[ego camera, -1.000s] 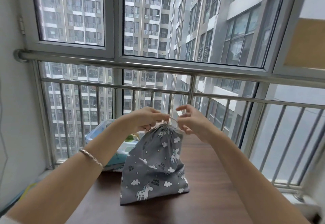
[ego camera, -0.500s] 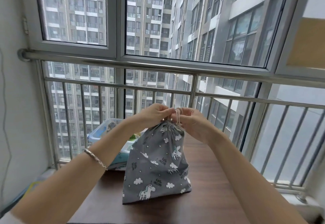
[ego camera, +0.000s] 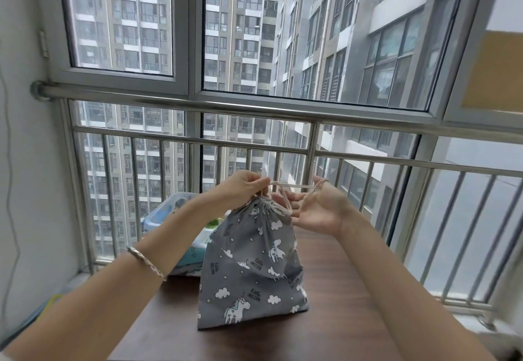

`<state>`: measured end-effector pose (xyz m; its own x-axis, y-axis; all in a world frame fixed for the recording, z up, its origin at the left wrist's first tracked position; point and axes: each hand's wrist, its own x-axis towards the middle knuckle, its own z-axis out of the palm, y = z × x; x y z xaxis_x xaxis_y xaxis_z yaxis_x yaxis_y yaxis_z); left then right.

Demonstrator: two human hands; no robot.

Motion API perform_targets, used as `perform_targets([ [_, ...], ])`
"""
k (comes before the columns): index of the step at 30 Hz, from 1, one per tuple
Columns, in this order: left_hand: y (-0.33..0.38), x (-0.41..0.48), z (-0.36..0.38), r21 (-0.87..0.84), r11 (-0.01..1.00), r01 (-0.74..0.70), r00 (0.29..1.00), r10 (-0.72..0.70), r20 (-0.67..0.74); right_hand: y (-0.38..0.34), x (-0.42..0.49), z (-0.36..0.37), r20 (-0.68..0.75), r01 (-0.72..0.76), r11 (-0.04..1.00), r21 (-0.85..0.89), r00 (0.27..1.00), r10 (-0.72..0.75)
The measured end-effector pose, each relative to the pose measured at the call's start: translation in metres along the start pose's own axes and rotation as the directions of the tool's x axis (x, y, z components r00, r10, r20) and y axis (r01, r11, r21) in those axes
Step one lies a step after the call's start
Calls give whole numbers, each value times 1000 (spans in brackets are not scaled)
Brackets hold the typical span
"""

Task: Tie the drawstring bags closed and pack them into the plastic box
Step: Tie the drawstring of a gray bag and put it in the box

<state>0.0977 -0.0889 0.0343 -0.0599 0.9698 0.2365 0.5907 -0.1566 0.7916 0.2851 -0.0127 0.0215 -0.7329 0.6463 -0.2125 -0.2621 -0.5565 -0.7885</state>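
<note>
Two hands hold the cord of a grey bag on the desk.
Head view: the bag (ego camera: 249, 270) stands upright on the brown desk (ego camera: 339, 304), its mouth gathered. The left hand (ego camera: 243, 188) pinches the cord (ego camera: 291, 186) just above the mouth. The right hand (ego camera: 319, 210), at 3 o'clock from it, palm up, has the cord looped round a raised finger. The plastic box (ego camera: 169, 213) lies at 10 o'clock from the bag.

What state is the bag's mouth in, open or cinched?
Cinched: the bag top is gathered tight; left hand and right hand hold the cord above it.
</note>
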Motion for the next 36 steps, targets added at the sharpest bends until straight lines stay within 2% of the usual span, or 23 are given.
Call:
perform_targets([
  [2,-3,1,-1,-23,999,39,998,-40,-42,-1,-3,-4,4,-1,1000,-21,1000,1],
  [6,-7,1,-4,-74,994,83,994,-88,-70,-2,-1,-24,5,57,992,113,998,-58],
  [7,-7,1,-4,-75,993,87,993,-92,-66,0,0,-25,18,64,993,98,998,-66],
  [12,-4,1,4,-70,993,91,996,-92,-15,13,1,-6,88,118,974,-191,991,-103],
  [14,-1,1,8,-60,995,77,997,-77,-1,15,3,7,66,106,969,-225,993,-93],
  [17,1,1,9,-77,995,61,998,-60,15,14,11,19,-20,126,977,-173,991,-131],
  [20,1,-4,6,-82,996,33,999,-30,36,15,18,17,-68,187,981,-45,980,-189],
  [26,-10,-15,-31,-61,993,101,992,-105,-72,13,7,-3,-111,318,926,201,947,-302],
  [28,-15,-20,-46,-81,994,76,986,-87,-139,13,2,-9,-157,343,931,126,933,-323],
  [32,-17,-23,-54,-42,999,-4,974,-6,-227,14,-3,-2,-249,302,927,-223,902,-354],
  [36,-15,-25,-59,-7,1000,-31,968,28,-251,-2,-10,-7,-262,293,896,-333,884,-387],
])
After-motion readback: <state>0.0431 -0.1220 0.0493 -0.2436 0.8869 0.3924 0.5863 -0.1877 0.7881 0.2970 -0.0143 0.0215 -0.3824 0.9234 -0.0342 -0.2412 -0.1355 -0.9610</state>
